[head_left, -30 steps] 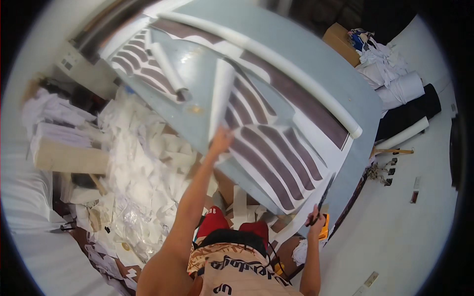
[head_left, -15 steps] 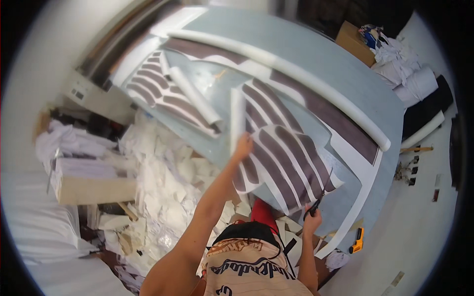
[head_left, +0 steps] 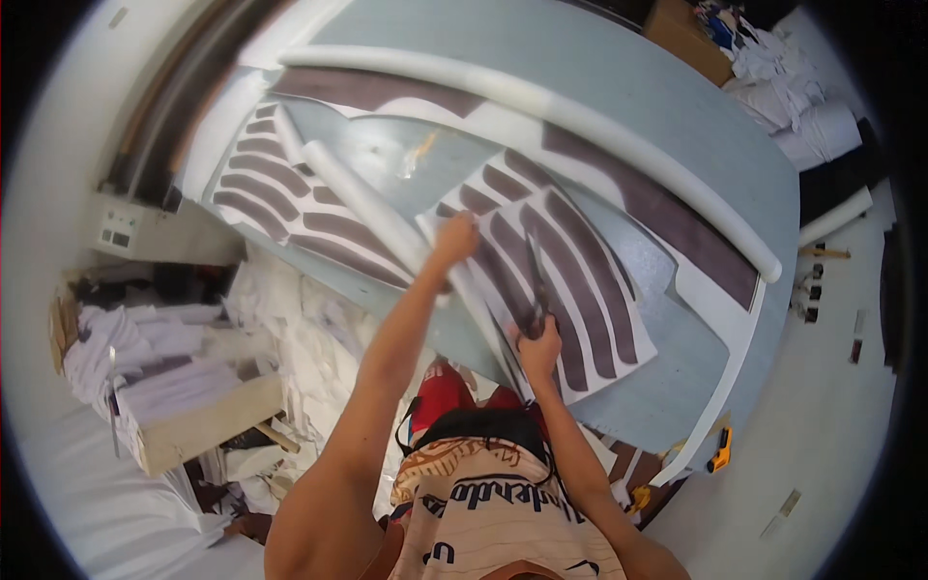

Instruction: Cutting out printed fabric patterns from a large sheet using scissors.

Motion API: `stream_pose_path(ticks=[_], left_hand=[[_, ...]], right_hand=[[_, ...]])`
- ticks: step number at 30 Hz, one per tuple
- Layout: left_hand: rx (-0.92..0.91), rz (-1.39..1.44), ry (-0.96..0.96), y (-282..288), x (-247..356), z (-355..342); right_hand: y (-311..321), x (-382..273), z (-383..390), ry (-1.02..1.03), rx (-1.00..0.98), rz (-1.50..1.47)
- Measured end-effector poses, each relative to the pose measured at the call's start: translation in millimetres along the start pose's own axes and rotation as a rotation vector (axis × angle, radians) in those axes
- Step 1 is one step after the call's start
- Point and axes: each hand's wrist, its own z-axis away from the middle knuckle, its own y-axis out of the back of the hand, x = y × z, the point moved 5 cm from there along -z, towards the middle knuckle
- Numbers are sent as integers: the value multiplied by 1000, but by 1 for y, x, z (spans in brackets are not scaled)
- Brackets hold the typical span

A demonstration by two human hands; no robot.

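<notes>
A white sheet with dark brown curved stripes (head_left: 590, 280) lies on the grey-blue table (head_left: 619, 87). My left hand (head_left: 456, 235) pinches that sheet's upper left corner, arm stretched out over the table. My right hand (head_left: 538, 345) rests on the sheet's near edge. It is closed around a dark, thin cutting tool (head_left: 535, 288) that points away from me along a stripe. I cannot tell whether the tool is scissors or a knife.
A second striped sheet (head_left: 290, 208) and a white roll (head_left: 367, 208) lie to the left, and a long white roll (head_left: 580, 116) crosses the table's far side. White scraps (head_left: 300, 329) and a cardboard box (head_left: 208, 425) fill the floor at left. A yellow tool (head_left: 720, 449) lies at the table's right corner.
My right hand has come up from the table's near edge onto the striped sheet with the dark tool. My left hand still grips the sheet's upper edge, now lower and flatter.
</notes>
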Motion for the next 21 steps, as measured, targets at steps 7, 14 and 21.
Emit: stream_pose_path(ticks=[7, 14, 21], left_hand=[[-36, -204, 113, 87, -95, -24], [-80, -171, -108, 86, -165, -58], [-209, 95, -143, 71, -159, -63]], right_hand=[[-97, -61, 8, 40, -67, 54], [-143, -105, 43, -78, -74, 94], [-150, -86, 73, -253, 38, 173]])
